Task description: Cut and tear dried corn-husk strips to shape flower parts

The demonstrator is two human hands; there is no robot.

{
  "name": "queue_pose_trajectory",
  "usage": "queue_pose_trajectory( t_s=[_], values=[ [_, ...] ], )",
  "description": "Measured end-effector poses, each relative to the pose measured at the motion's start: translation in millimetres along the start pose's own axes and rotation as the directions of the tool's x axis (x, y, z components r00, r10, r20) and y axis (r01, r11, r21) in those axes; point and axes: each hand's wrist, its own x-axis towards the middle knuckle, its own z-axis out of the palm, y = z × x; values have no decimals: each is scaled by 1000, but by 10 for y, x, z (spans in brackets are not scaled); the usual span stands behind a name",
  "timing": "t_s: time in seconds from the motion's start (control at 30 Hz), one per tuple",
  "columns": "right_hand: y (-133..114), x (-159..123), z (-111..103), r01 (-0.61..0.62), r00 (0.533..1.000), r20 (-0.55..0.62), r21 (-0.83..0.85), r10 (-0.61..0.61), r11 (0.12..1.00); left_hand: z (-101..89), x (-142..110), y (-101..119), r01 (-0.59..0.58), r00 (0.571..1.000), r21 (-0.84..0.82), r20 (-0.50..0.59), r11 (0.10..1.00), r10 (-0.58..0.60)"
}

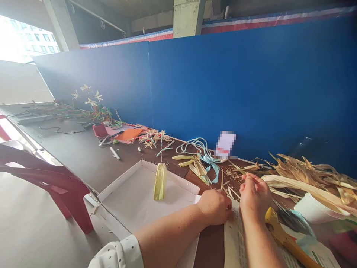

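My left hand [214, 206] is closed beside the right edge of a shallow white cardboard box lid [125, 208]. What its fingers hold, if anything, is hidden. My right hand [255, 193] is raised a little over the table, thumb and fingertips pinched on a thin strip of husk [244, 172]. A pale green piece of corn husk [160, 182] lies in the box lid. Dried corn husks [304, 169] are heaped beyond my right hand. Several husk scraps [230, 180] lie between and past my hands.
A yellow-handled tool [287, 238] lies at the right near a white bowl [320, 208]. Light blue cord [205, 147], husk flowers [152, 137], scissors [106, 140] and orange paper [129, 134] lie along the blue partition [245, 85]. A red plastic chair [50, 178] stands left.
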Motion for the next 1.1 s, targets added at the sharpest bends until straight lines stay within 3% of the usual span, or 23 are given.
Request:
queue_pose_trajectory(
  t_s=[0.3,0.5,0.63,0.77,1.1],
  values=[
    [-38,-3,44,-96,995,11,114,95,989,-72,40,-79,118,972,-121,-189,986,-139],
    [39,8,39,-54,999,1,67,54,996,-352,58,-401,350,881,-120,-296,929,-370],
    [88,21,35,-89,996,28,93,87,992,-482,20,-622,542,814,-23,-234,840,-531],
    [105,28,34,-89,996,41,115,85,989,-445,-5,-664,522,846,24,-139,853,-514],
    [91,-4,40,-83,996,48,85,79,993,-433,59,-624,414,909,141,-113,899,-401]
  ],
)
